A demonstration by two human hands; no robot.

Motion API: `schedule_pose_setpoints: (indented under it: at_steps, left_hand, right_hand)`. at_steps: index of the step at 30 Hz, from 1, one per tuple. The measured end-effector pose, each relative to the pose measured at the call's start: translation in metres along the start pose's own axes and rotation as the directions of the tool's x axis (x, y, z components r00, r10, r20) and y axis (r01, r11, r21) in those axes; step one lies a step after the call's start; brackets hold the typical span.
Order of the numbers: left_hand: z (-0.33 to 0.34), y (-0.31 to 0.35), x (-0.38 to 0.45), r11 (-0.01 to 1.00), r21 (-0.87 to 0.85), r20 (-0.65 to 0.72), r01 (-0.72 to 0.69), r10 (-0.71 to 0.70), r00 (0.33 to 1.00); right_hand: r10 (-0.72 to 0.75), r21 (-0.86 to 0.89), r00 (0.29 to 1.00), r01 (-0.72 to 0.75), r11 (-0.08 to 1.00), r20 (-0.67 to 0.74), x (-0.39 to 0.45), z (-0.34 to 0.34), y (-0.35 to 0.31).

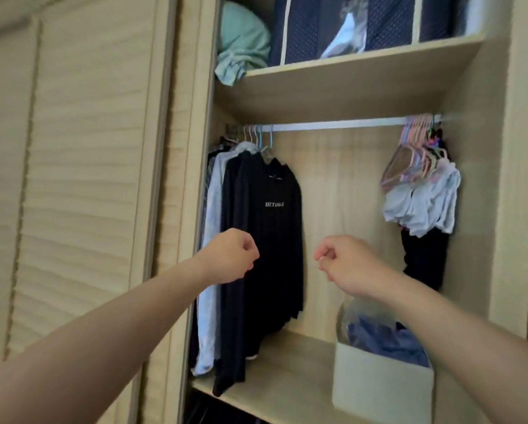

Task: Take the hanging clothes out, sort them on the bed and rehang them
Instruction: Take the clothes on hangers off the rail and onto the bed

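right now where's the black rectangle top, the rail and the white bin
black top (264,240), head view, on the chest below the lettering
rail (336,125), head view, on the bare middle stretch
white bin (379,390), head view, on the front wall

One text can be read: the word "RECTANGLE" is printed in small white capitals across the chest of the black top (265,228), which is hung on the rail (333,125) at the left of the wardrobe. The last letter is blurred. No other label, brand, number or sign is legible.
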State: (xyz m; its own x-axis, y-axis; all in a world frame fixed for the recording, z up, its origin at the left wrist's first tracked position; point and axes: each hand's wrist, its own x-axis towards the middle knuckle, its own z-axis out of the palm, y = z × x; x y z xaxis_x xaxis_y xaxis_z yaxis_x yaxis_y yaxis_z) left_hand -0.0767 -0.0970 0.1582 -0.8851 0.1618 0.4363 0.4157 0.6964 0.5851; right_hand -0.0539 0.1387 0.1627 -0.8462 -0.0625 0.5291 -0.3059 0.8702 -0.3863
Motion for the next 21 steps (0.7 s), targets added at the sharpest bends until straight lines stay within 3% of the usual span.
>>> schedule_pose_setpoints:
  at_steps: [6, 9, 13, 16, 21]
  left_hand:
    - [-0.040, -0.079, 0.092, 0.937, 0.348, -0.158, -0.017, 0.076, 0.985]
    - [-0.058, -0.124, 0.148, 0.887, 0.461, -0.253, 0.012, 0.118, 0.960]
    - [-0.077, -0.167, 0.221, 0.887, 0.462, -0.395, -0.014, 0.220, 0.892]
    - [-0.092, -0.183, 0.277, 0.847, 0.527, -0.521, -0.071, 0.389, 0.760]
    - [-0.093, -0.203, 0.342, 0.866, 0.493, -0.545, -0.079, 0.378, 0.748]
  right_hand:
    - [-0.074, -0.186, 0.997, 0.067, 0.980, -0.035, 0.087, 0.024, -0.019]
    - [-0.077, -0.194, 0.992, 0.057, 0.979, -0.099, 0.143, 0.041, -0.036]
    - [-0.021, -0.218, 0.991, -0.008, 0.976, -0.130, 0.209, 0.066, -0.042]
    - [0.023, -0.234, 0.986, -0.062, 0.970, -0.165, 0.249, 0.082, -0.037]
    - [0.035, -0.225, 0.977, -0.083, 0.971, -0.212, 0.311, 0.082, -0.055]
